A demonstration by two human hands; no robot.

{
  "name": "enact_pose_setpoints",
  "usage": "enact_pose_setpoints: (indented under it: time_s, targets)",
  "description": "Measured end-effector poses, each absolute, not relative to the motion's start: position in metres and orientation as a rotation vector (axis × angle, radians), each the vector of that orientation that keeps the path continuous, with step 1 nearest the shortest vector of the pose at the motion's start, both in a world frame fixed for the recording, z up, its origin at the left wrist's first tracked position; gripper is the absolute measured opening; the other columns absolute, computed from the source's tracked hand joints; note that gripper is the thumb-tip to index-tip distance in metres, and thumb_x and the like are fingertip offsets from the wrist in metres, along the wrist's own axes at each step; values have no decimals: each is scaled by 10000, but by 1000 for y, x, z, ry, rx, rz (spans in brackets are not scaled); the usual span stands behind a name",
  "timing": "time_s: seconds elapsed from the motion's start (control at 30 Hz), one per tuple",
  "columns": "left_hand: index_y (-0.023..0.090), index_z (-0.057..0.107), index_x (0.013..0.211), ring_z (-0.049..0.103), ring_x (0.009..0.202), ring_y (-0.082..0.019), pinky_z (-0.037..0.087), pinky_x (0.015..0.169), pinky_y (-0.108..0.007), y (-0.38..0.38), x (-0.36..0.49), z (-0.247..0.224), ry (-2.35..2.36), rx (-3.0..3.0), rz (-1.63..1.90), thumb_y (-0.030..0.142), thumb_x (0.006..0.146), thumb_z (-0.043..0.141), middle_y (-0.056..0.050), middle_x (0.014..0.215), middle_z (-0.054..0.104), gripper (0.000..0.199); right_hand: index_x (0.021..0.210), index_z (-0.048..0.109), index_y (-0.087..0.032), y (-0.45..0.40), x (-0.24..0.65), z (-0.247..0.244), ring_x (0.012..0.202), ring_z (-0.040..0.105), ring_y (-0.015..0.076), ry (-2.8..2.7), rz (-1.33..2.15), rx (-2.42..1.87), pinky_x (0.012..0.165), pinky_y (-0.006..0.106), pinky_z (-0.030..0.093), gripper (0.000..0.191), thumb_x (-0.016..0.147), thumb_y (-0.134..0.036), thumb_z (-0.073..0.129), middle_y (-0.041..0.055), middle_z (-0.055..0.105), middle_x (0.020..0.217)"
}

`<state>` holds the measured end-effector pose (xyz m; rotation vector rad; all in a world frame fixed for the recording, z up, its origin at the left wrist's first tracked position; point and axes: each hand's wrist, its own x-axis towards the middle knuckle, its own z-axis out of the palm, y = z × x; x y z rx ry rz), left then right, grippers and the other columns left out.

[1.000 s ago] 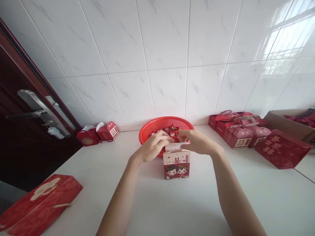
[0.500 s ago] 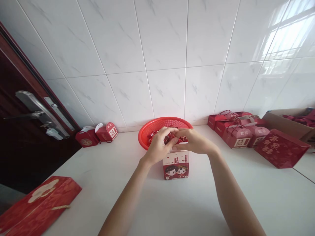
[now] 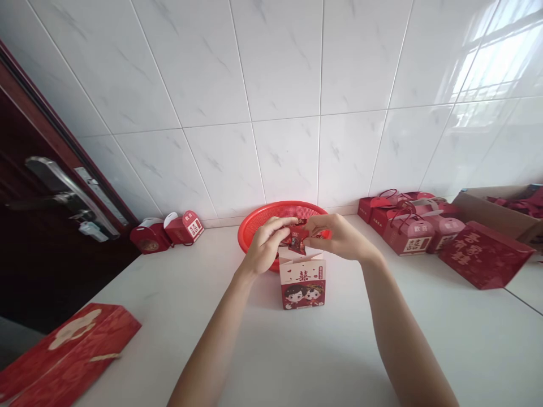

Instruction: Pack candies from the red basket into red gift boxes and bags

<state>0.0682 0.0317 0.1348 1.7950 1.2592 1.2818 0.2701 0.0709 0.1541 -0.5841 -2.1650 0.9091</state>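
A small red and white box [image 3: 303, 285] with two cartoon faces stands upright on the white table, its top open. Just above its opening are red wrapped candies [image 3: 297, 240], between my two hands. My left hand [image 3: 268, 243] has its fingers closed on candies from the left. From the right, my right hand [image 3: 335, 237] pinches the candies too. Behind the box, the red plastic basket [image 3: 254, 220] is partly hidden by my hands.
Two small red boxes [image 3: 184, 228] stand by the wall at left, and a red bag [image 3: 70, 353] lies near the front left. Several gift boxes [image 3: 409, 234], a dark red box [image 3: 483, 254] and a cardboard carton [image 3: 487, 212] are at right.
My hands have moved slightly apart above the box. The candies between them and the box's open top now show more clearly.
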Motion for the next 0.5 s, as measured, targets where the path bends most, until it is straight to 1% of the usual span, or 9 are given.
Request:
enact_pose_setpoints:
  time_s: [0.13,0.2,0.23,0.3,0.37,0.5]
  targets:
    - [196,732,855,614,921,-220,501,807,-350,32,63,137,1412,1906,1252,301,845,557,-57,972,627,205,697,568,-200,72,276,156,718,656,157,-2149,953,-594,704,305,534,107,768,-189,647,-4,678,720]
    - [198,715,762,614,929,-221,499,816,-349,31,59,138,1451,2005,1138,261,809,583,-55,968,627,154,688,561,-201,73,276,154,729,661,164,-2185,958,-628,689,299,530,109,755,-182,645,-2,678,726]
    - [202,717,747,616,940,-223,500,830,-351,31,57,138,1459,2046,1059,246,799,589,-55,982,629,145,693,569,-201,75,275,152,732,660,166,-2210,957,-650,683,296,527,95,753,-176,639,1,681,735]
    - [216,743,780,621,957,-231,505,843,-359,30,54,137,1478,2094,889,249,787,610,-57,1017,633,137,711,595,-199,78,272,148,732,651,162,-2267,940,-690,685,293,521,67,750,-153,624,4,686,753]
    - [234,770,853,626,960,-245,515,824,-362,30,52,136,1495,2113,749,290,781,648,-61,1039,636,152,725,617,-198,81,270,144,738,641,159,-2316,893,-734,702,295,517,72,751,-131,616,6,690,768]
    - [251,782,914,638,924,-253,531,747,-348,30,50,135,1487,2110,658,373,756,717,-66,1054,632,209,744,642,-196,84,266,140,769,638,172,-2356,800,-837,699,305,506,80,772,-127,612,21,698,797]
